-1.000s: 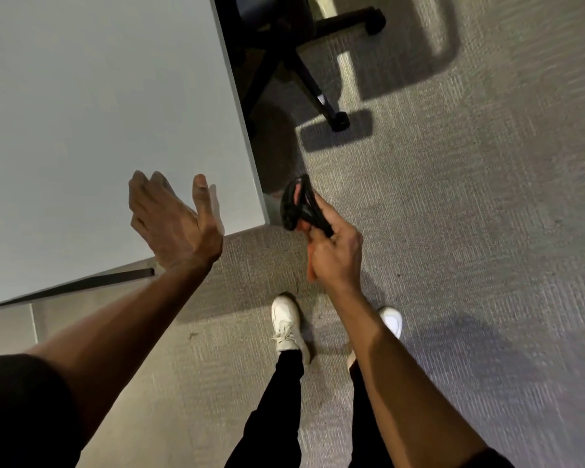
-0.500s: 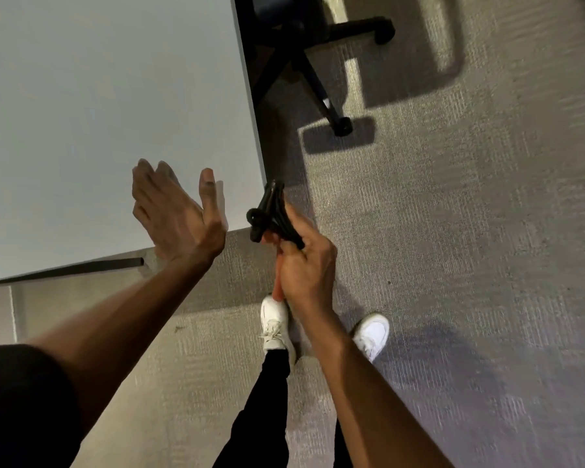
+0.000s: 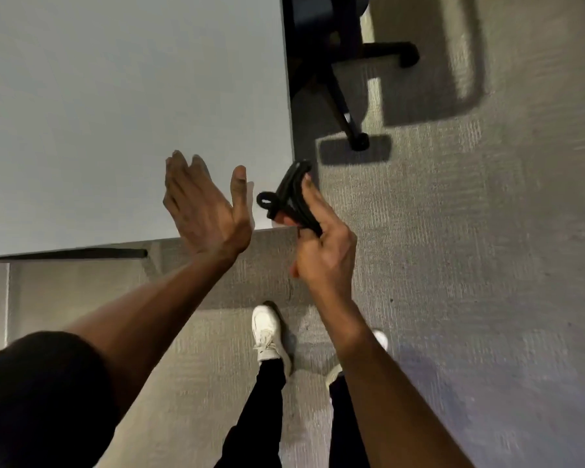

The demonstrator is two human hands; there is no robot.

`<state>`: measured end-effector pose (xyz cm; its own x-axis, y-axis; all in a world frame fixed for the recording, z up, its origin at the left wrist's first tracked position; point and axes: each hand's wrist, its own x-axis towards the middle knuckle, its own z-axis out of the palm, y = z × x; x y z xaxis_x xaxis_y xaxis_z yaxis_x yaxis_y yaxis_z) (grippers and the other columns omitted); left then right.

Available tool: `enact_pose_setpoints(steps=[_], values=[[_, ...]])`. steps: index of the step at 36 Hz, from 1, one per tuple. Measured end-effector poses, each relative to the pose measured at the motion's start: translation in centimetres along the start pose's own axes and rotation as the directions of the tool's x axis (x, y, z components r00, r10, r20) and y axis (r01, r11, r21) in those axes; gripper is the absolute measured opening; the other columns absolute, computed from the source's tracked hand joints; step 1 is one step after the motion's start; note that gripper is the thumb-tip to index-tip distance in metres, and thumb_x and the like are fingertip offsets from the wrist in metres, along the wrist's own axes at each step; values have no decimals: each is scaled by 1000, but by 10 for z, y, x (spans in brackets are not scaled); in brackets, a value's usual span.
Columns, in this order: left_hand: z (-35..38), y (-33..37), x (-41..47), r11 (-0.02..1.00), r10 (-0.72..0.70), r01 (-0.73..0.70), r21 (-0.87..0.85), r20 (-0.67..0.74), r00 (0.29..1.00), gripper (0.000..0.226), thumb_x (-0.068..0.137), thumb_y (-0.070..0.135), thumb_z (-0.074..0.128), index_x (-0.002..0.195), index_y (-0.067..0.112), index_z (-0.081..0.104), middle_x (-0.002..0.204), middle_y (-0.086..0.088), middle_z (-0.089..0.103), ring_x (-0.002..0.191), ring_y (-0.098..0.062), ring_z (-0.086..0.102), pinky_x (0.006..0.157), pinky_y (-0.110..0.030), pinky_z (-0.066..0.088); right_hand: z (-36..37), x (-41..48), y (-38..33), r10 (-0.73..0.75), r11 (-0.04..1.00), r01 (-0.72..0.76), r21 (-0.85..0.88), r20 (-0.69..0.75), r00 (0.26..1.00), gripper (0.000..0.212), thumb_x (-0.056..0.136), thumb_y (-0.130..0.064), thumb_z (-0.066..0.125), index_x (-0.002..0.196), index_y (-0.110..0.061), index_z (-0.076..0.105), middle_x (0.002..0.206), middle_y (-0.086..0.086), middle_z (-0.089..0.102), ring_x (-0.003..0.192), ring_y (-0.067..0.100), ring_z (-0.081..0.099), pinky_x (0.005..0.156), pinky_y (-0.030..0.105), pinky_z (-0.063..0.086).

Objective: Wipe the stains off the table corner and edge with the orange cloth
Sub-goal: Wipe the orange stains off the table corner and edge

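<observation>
Carpet [image 3: 470, 265]: grey, ribbed, fills the 3 to 6 o'clock field; hard shadows fall on it at 1 o'clock

Table [image 3: 115, 113]: pale grey top, occupies 9 to 12 o'clock; its near corner sits at centre, its right edge runs up toward 12 o'clock. No stain can be made out on the corner or edge

Office chair [image 3: 338, 96]: black, at 12 to 1 o'clock, just beside the table's right edge; seat cut off by the top of the frame, two base legs and castors visible

Legs and white shoes [image 3: 267, 336]: black trousers at 6 o'clock; the right shoe is largely hidden behind the right forearm

Left hand [image 3: 203, 211]: raised over the table just inside the corner, back toward the camera, fingers [image 3: 179, 170] straight and close together, thumb apart, holding nothing; black sleeve at 8 o'clock

Right hand [image 3: 321, 244]: at the corner's 3 o'clock side, fingers closed around a dark folded object [image 3: 287, 197], one finger laid along it; the object overlaps the table corner. It reads black, not orange, and motion blur leaves its material uncertain; contact with the table cannot be told
</observation>
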<state>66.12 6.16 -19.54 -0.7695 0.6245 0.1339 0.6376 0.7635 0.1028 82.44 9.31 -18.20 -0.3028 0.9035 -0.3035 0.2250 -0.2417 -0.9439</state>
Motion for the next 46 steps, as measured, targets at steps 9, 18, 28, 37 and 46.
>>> enact_pose_setpoints(steps=[9,18,28,37,46], values=[[-1,0,4,1000,-21,21,8,42,999,110,105,80,-4,163,0,44,178,-26,32,169,-43,28,132,-60,27,0,-5,-12,-226,891,227,-393,48,973,83,84,18,55,156,-22,54,168,0,45,159,26,38,119,50,49],[-11,-7,7,998,27,-18,-62,135,990,98,110,72,0,169,1,35,182,-26,23,172,-43,19,135,-59,24,16,55,-44,-259,718,312,-622,178,949,76,93,11,53,160,-23,49,173,7,35,163,36,27,120,55,46],[-30,-98,12,892,350,-285,-352,137,927,73,118,41,38,174,-5,26,182,-28,20,171,-45,18,139,-60,23,29,-30,-12,-362,603,359,-712,156,919,80,83,12,40,158,-14,51,173,13,34,164,39,19,126,61,37],[-24,-196,22,975,159,-119,-190,213,964,99,112,70,26,177,-3,15,189,-17,-4,177,-30,-12,142,-55,7,106,-43,-34,-336,434,471,-768,346,876,73,91,-3,19,157,-8,51,170,22,37,160,47,28,130,62,28],[-9,-211,24,966,223,-185,-178,223,949,100,112,76,17,179,2,6,190,-13,-10,177,-25,-13,140,-49,6,116,-26,-39,-310,394,569,-722,478,822,73,91,-4,24,159,-13,50,170,17,40,162,42,26,133,58,24]])
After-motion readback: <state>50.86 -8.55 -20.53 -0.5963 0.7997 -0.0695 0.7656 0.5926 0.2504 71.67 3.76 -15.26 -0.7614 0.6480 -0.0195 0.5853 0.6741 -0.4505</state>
